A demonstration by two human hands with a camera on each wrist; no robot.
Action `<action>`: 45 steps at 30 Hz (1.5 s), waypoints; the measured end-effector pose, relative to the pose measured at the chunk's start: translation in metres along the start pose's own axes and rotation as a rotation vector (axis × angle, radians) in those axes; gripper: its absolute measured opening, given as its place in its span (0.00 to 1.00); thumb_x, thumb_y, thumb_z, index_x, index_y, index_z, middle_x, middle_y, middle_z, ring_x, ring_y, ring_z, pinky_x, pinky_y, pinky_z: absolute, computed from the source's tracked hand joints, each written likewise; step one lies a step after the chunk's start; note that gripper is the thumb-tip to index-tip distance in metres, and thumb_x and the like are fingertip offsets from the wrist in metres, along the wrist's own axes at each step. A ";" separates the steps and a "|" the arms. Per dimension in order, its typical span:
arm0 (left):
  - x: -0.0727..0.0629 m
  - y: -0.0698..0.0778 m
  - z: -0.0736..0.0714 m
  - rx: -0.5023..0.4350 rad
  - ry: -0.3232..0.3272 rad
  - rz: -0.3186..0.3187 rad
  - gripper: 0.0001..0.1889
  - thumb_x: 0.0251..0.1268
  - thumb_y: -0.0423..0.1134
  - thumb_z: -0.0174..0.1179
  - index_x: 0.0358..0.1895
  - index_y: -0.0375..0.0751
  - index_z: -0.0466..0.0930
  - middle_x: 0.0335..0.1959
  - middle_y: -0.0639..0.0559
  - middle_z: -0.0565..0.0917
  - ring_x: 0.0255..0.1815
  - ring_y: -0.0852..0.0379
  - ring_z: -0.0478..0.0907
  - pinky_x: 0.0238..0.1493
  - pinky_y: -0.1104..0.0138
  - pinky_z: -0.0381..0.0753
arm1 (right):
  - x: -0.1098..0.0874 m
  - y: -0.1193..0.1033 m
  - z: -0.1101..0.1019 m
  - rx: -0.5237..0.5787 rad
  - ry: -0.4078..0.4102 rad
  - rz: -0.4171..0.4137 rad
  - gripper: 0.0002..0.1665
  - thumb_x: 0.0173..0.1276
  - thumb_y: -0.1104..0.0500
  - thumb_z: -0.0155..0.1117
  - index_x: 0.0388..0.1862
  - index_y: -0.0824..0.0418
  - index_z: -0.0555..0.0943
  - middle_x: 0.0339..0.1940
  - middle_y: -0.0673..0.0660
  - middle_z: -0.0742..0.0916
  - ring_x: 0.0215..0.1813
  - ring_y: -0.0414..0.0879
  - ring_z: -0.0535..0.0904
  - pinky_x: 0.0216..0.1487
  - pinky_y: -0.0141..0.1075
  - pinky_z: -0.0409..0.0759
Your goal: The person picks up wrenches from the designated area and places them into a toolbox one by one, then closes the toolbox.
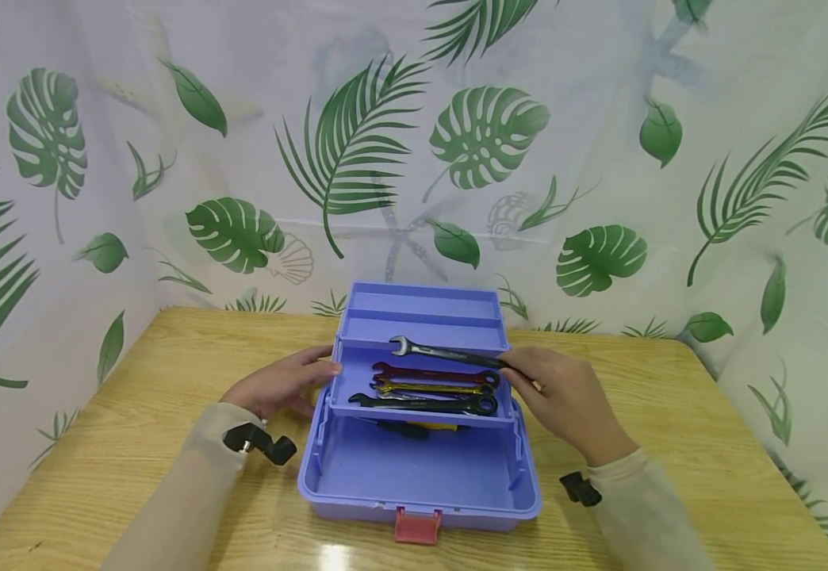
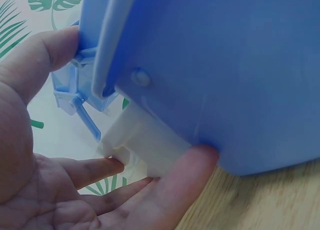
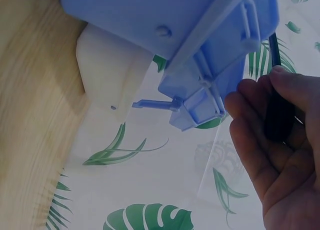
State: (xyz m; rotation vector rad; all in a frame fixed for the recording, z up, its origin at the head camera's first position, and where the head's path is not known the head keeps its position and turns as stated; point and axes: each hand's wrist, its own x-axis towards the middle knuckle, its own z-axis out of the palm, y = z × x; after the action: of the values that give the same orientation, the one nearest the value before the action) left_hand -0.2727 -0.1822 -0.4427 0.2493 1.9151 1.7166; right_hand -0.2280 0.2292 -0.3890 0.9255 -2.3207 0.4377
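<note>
A lilac toolbox (image 1: 421, 507) stands open on the table, its tiered trays raised at the back. My right hand (image 1: 571, 396) holds a wrench (image 1: 450, 354) by its black handle, over the middle tray (image 1: 353, 373). The wrench's silver open end points left. In the right wrist view, fingers and thumb close around the dark handle (image 3: 279, 115). Below it in the tray lie a red wrench (image 1: 435, 374), a gold wrench (image 1: 435, 388), a silver one partly covered, and a black ratchet wrench (image 1: 421, 404). My left hand (image 1: 281, 385) touches the tray's left edge, fingers spread along the box's side.
Partly hidden beneath the tray are a dark-handled tool (image 1: 403, 429) and something yellow (image 1: 442, 427). A pink latch (image 1: 417, 526) hangs at the box's front. Behind the wooden table (image 1: 635, 404) hangs a leaf-patterned cloth (image 1: 385, 159).
</note>
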 end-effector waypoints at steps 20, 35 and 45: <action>-0.001 0.001 0.000 0.007 -0.003 0.005 0.39 0.76 0.52 0.59 0.83 0.47 0.53 0.75 0.38 0.71 0.76 0.39 0.66 0.49 0.46 0.87 | 0.000 -0.006 0.014 -0.003 -0.091 -0.063 0.11 0.64 0.59 0.77 0.45 0.57 0.91 0.40 0.52 0.92 0.41 0.47 0.88 0.39 0.45 0.87; 0.000 -0.001 -0.001 -0.007 -0.014 -0.001 0.38 0.78 0.52 0.57 0.83 0.47 0.52 0.76 0.37 0.69 0.76 0.37 0.65 0.50 0.44 0.87 | 0.018 -0.020 0.021 0.039 -0.252 -0.037 0.10 0.67 0.56 0.76 0.46 0.57 0.91 0.38 0.49 0.89 0.40 0.45 0.85 0.43 0.43 0.85; 0.000 -0.003 -0.003 -0.012 -0.015 0.009 0.39 0.76 0.52 0.59 0.83 0.47 0.53 0.76 0.36 0.69 0.74 0.38 0.69 0.51 0.45 0.86 | 0.015 0.002 0.007 0.265 0.182 0.292 0.03 0.70 0.65 0.70 0.40 0.62 0.89 0.32 0.52 0.90 0.32 0.38 0.80 0.33 0.28 0.79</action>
State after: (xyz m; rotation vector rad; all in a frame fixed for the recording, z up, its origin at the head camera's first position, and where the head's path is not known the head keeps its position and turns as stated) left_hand -0.2741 -0.1852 -0.4452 0.2662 1.8946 1.7274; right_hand -0.2406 0.2196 -0.3849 0.6312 -2.2686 0.9296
